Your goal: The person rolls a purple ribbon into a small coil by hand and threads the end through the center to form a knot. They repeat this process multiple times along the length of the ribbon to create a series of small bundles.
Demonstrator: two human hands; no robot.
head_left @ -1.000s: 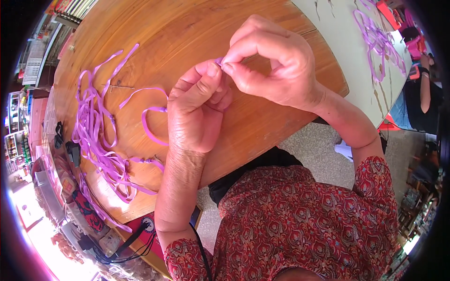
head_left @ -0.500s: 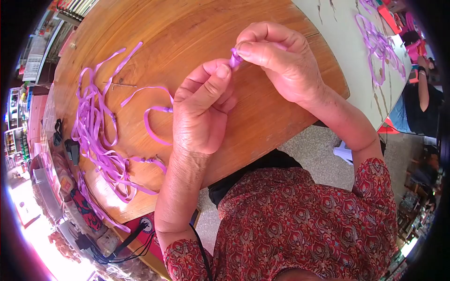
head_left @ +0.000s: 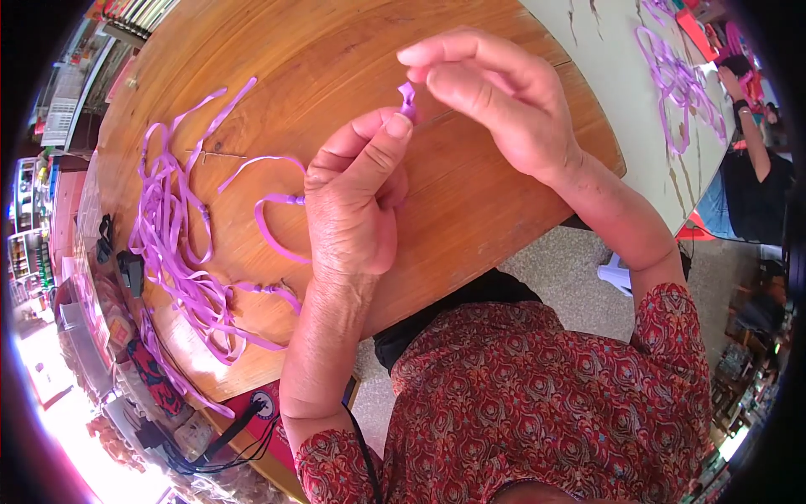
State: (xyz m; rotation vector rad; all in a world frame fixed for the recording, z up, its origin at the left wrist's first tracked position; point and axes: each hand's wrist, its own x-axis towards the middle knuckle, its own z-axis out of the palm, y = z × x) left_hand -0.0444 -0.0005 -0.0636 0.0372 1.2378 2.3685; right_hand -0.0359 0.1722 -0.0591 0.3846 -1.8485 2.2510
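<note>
Between the thumb and forefinger of my left hand [head_left: 357,181] a purple ribbon [head_left: 407,94] is pinched. A short folded or looped piece of it sticks up past the fingertips; whether it is knotted I cannot tell. My right hand [head_left: 504,101] is just to the right of it, thumb and fingers apart, nothing in them. A strand of purple ribbon [head_left: 267,227] with a small knot lies on the table beside my left wrist. Farther left spreads a tangled heap of purple ribbon [head_left: 168,227] with several knots.
The round-cornered wooden table [head_left: 470,218] bears a thin twig-like piece [head_left: 217,154] by the heap. At its left edge are dark clips, bags and cables [head_left: 180,458]. On the right, a pale table [head_left: 604,76] holds more purple ribbon [head_left: 672,80]; another person's arm [head_left: 751,134] is beyond.
My right hand has let go of the ribbon end and opened, drawing slightly away. My left hand keeps its pinch and has shifted a little left. The other person's arm has moved up.
</note>
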